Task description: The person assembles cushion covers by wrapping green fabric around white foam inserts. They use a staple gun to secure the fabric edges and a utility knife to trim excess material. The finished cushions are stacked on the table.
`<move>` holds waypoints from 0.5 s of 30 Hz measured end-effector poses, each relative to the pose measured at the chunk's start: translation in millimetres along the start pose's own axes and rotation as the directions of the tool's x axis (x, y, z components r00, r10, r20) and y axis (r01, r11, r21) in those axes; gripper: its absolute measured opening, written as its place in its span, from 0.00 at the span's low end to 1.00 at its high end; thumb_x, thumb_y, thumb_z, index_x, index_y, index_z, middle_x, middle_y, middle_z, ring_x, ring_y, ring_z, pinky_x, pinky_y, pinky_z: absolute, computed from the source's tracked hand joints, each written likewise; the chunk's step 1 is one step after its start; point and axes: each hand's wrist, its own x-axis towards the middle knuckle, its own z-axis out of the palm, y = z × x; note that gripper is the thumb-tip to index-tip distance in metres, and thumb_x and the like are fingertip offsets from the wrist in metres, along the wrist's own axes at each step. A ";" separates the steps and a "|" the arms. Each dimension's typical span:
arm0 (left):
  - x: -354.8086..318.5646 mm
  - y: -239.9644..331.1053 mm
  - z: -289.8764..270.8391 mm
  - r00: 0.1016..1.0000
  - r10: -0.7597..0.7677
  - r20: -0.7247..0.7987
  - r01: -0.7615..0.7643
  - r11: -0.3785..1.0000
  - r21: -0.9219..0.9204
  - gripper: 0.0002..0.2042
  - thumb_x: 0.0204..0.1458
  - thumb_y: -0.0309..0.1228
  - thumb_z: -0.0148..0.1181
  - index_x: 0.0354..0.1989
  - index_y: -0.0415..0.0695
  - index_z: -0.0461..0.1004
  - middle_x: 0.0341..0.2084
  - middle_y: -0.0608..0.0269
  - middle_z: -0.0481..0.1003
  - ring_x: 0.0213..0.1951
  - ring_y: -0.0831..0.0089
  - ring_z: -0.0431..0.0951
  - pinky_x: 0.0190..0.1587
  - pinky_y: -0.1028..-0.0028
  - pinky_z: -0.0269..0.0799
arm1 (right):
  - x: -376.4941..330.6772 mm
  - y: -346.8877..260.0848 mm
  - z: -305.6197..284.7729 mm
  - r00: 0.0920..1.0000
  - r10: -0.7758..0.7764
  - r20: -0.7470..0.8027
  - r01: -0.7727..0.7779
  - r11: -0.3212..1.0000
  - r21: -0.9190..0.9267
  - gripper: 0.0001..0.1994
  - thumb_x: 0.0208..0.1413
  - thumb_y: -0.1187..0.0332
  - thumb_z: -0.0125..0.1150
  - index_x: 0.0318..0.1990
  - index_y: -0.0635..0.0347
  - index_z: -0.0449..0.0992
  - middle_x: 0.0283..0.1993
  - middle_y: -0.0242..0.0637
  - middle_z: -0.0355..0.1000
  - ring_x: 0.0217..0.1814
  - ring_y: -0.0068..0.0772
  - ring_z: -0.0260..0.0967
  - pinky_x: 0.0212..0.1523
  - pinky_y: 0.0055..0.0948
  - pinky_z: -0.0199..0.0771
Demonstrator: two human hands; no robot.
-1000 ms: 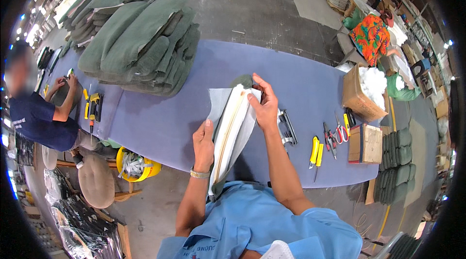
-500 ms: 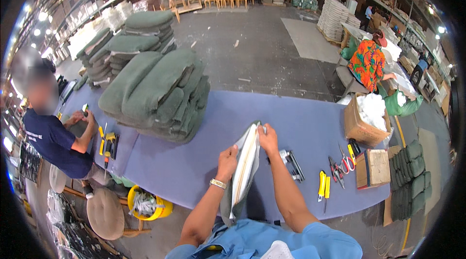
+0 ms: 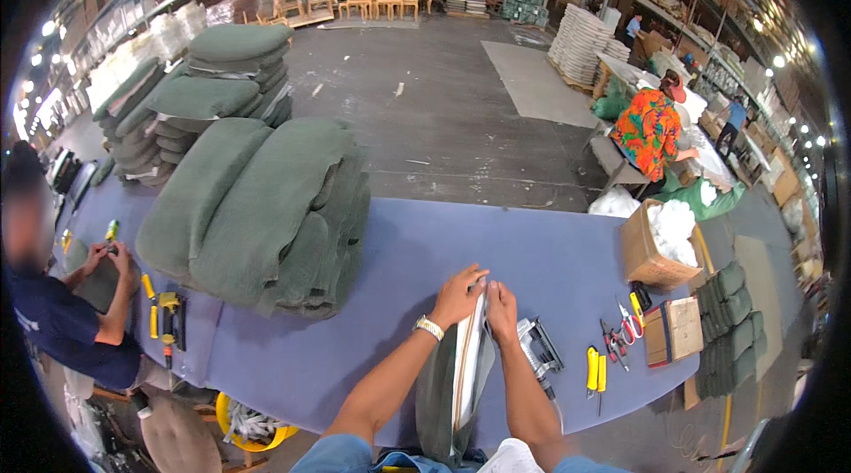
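A dark green cushion cover (image 3: 437,393) stands on edge in front of me, its long side toward me. Along it runs a brownish zipper (image 3: 464,367) on a white strip. At the cover's far end my left hand (image 3: 458,294) is closed, pinching the edge near the zipper's end. Close beside it, my right hand (image 3: 503,313) is also closed on the cover's tip. The fingertips nearly meet; what exactly lies between them is too small to make out. A staple gun (image 3: 539,356) lies just right of my right hand.
A tall pile of green cushions (image 3: 257,207) stands at left on the blue table (image 3: 425,242). Yellow knives (image 3: 592,371), pliers (image 3: 612,344), scissors (image 3: 630,322) and cardboard boxes (image 3: 674,331) sit at right. A co-worker (image 3: 71,313) handles something at far left, near a yellow drill (image 3: 168,318).
My left hand has moved from the cover's side up to its far end, beside my right hand. The cover is now more upright and lower in view. The whole view has shifted.
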 end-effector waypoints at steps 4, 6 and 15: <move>1.6 13.2 13.0 0.995 0.096 0.024 -0.093 0.991 -0.095 0.16 0.65 0.38 0.56 0.58 0.53 0.79 0.68 0.55 0.69 0.65 0.53 0.72 0.66 0.58 0.68 | -12.0 0.0 -9.1 0.988 0.005 -0.156 0.004 0.998 0.058 0.17 0.73 0.61 0.49 0.33 0.63 0.73 0.27 0.23 0.63 0.32 0.17 0.55 0.32 0.27 0.61; 12.6 15.6 14.5 0.990 0.126 0.059 -0.118 0.986 -0.114 0.15 0.65 0.38 0.56 0.58 0.53 0.80 0.68 0.55 0.69 0.65 0.53 0.72 0.65 0.59 0.69 | -9.9 -20.4 -12.1 0.978 0.027 -0.206 -0.020 0.999 0.037 0.17 0.73 0.61 0.49 0.32 0.63 0.73 0.27 0.23 0.63 0.32 0.17 0.55 0.32 0.27 0.60; 42.6 7.1 16.0 0.992 -0.021 0.124 0.031 0.996 -0.084 0.14 0.64 0.38 0.58 0.53 0.50 0.82 0.61 0.53 0.75 0.57 0.49 0.78 0.60 0.58 0.73 | 27.9 7.6 -24.1 0.992 0.094 -0.086 -0.105 0.987 -0.126 0.17 0.74 0.59 0.49 0.41 0.64 0.79 0.34 0.26 0.72 0.38 0.17 0.62 0.38 0.25 0.66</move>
